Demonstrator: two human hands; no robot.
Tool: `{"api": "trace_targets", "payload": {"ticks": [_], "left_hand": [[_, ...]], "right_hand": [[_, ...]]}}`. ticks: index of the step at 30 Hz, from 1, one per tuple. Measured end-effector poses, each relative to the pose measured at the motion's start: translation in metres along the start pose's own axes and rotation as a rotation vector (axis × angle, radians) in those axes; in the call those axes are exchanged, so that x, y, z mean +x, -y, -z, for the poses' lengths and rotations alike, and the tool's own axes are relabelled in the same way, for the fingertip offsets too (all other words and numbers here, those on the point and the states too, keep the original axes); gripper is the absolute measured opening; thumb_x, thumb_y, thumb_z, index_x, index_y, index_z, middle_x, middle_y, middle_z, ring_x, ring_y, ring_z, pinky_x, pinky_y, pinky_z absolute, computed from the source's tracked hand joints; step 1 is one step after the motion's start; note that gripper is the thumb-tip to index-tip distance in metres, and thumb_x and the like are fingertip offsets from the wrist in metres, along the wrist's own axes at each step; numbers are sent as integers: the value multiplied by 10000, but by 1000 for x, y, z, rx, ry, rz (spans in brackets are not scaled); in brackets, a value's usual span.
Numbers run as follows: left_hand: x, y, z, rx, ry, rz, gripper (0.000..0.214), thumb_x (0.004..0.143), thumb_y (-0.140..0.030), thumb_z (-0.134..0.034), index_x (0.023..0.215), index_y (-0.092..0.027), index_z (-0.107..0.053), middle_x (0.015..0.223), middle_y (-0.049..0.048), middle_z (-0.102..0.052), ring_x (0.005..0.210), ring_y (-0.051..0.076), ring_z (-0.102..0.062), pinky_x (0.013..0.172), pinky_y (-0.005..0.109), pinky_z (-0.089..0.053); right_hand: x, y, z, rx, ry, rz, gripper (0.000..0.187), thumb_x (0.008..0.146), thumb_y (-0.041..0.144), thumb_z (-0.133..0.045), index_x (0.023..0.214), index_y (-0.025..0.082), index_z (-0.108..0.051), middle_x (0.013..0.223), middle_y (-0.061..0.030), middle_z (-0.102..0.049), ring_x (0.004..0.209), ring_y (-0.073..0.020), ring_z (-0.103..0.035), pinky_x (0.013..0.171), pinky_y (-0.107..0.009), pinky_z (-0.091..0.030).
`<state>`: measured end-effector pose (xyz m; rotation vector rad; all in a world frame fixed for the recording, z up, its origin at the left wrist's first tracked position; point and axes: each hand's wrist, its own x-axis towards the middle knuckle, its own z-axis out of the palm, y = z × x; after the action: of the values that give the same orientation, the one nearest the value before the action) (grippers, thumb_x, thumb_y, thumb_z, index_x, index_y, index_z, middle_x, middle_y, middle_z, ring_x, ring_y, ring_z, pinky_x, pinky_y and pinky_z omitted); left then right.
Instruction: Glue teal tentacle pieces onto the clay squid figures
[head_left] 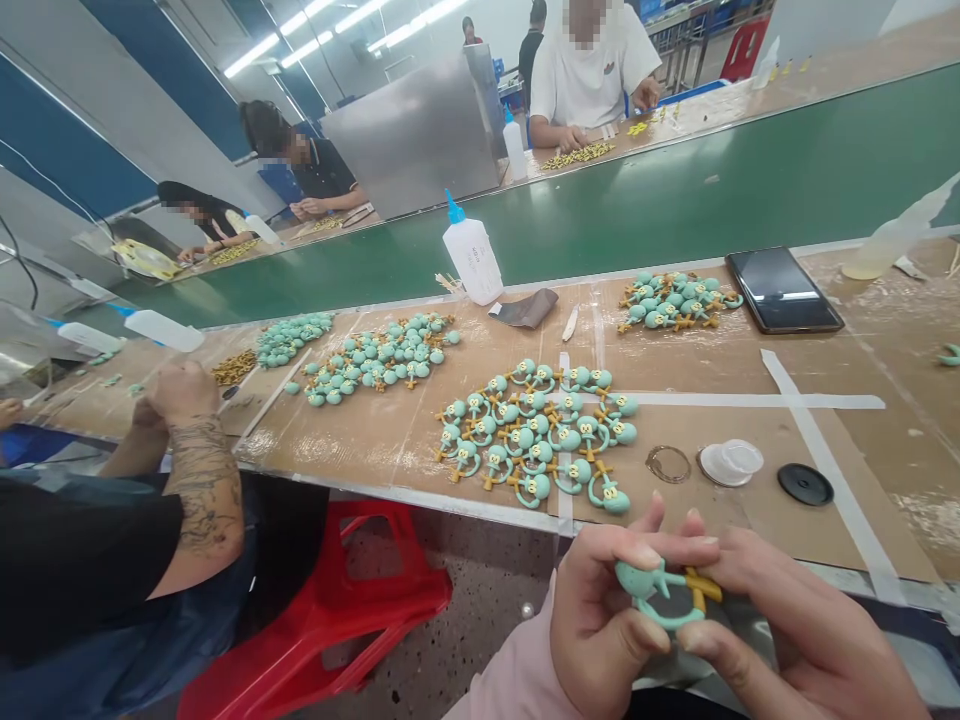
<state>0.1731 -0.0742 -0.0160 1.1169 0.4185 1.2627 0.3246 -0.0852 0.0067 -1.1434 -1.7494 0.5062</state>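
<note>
A small mint-green figurine with a round head, a curved arm and mustard-yellow lower parts is held low in front of me. My left hand pinches its head end between thumb and fingers. At the yellow end, my right hand grips with thumb below and fingers above. Both thumbs sit close together by the curved green arm. Just beyond my hands lies a spread group of similar figurines, most with faces upward. The palm sides of my fingers are partly hidden.
A black lid, a white round container and a wire-like ring lie nearby. Further back are a white bottle, figurine piles and a dark tablet. A co-worker's tattooed arm and red stool are left.
</note>
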Motion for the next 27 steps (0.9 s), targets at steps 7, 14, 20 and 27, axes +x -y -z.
{"api": "trace_targets", "payload": {"ticks": [7,14,20,27], "left_hand": [[0,0,2,83,49,-5,256,941,-384,-544,1187,-324,-509,1259,39,-687,1239,266,-584,1187,564,-133],[58,-63,69,662,-21,-24,267,948,-341,-490,1184,-245,-411,1186,121,-692,1108,263,-653,938,420,-499],[142,-104,176,1816,-146,269,400,848,-342,-526,1217,-195,-569,1119,113,-704,1006,297,-665,899,418,-489],[177,-80,215,1927,-69,397,356,738,-382,-614,1055,-253,-712,896,7,-730,864,281,-631,887,433,-451]], "right_hand": [[3,1,-3,-28,-49,24,265,907,475,-600,1089,286,-630,996,7,-728,895,-146,-689,694,-166,-550],[-5,-12,15,-132,-177,-76,245,909,457,-576,990,235,-643,979,-25,-691,894,-169,-661,756,-228,-525],[-18,-37,37,-230,-287,-206,102,891,323,-603,926,235,-640,961,-18,-665,881,-182,-625,803,-275,-468],[29,-71,84,-404,-333,-200,140,911,291,-560,822,198,-616,837,-26,-652,807,-170,-608,746,-286,-459]]}}
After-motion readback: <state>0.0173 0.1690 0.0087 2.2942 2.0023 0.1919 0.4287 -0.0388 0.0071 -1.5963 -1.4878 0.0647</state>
